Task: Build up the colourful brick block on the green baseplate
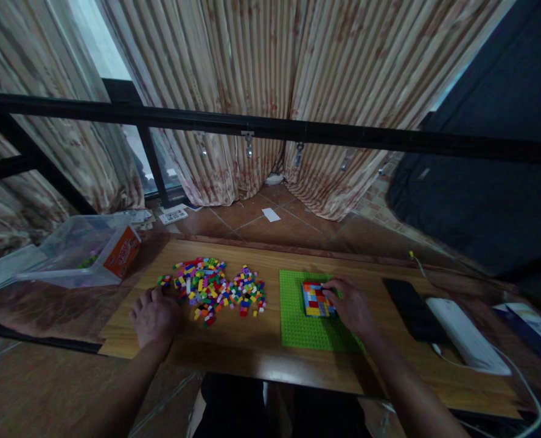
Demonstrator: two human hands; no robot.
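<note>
A bright green studded baseplate lies on the wooden table. On it sits a low square build of toy bricks in red, blue, yellow, orange and grey. My right hand reaches over the plate, fingers pinched together at the build's upper right edge; whatever lies between the fingertips is too small to make out. My left hand rests palm down at the table's left, fingers slightly apart and apparently holding nothing. Its fingertips are close to a few loose bricks, left of a spread heap of small coloured bricks.
A clear plastic box with an orange label stands at the far left. To the right lie a black phone-like slab and a white power strip with a cable. A dark metal rail crosses before striped curtains.
</note>
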